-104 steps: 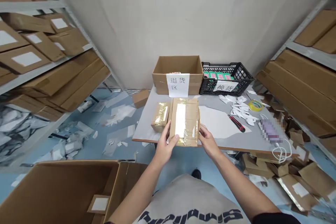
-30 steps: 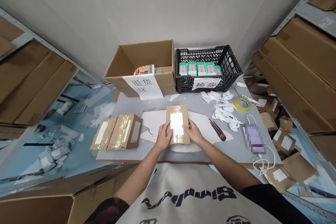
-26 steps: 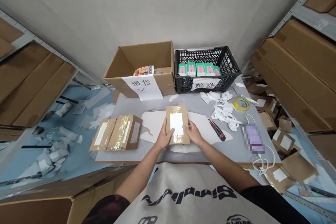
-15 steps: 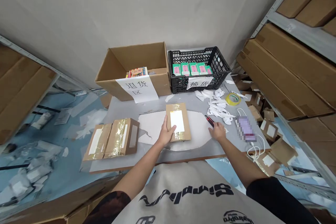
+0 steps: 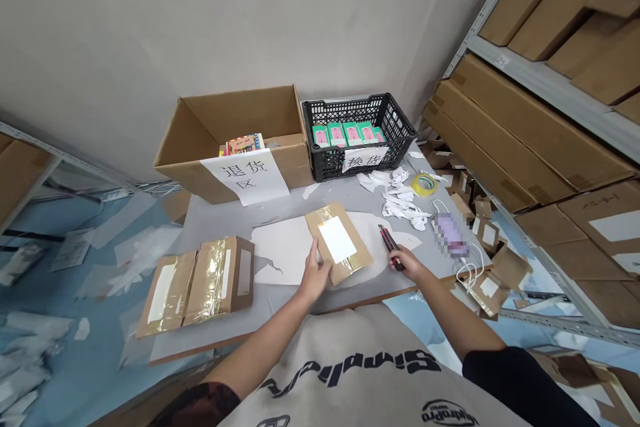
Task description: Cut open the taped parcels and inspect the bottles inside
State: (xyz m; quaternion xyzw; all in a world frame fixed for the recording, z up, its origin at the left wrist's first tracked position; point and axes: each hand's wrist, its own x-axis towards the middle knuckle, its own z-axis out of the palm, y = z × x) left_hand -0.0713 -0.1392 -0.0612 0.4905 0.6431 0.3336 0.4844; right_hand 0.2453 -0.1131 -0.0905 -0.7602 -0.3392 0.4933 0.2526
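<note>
My left hand (image 5: 315, 273) grips the lower left edge of a small taped cardboard box (image 5: 359, 235) with a white label on top. The box sits turned at an angle over a pale flattened sheet (image 5: 280, 243) on the grey table. In my right hand (image 5: 409, 263) is a red and black box cutter (image 5: 389, 243), fingers wrapped round its lower end and its front pointing away from me. The cutter is apart from the box, to its right. Whether its blade is out I cannot tell.
Two taped cardboard boxes (image 5: 213, 280) stand at the table's left. Behind are a large open carton (image 5: 295, 163) and a black crate (image 5: 330, 163) holding green and pink boxes. Crumpled paper (image 5: 405, 207), a yellow tape roll (image 5: 424, 184) and a phone (image 5: 450, 233) with a cable lie right.
The box under my left hand has turned, its near end swinging right. My right hand has lifted the box cutter, which now shows more fully. The whole view has shifted right.
</note>
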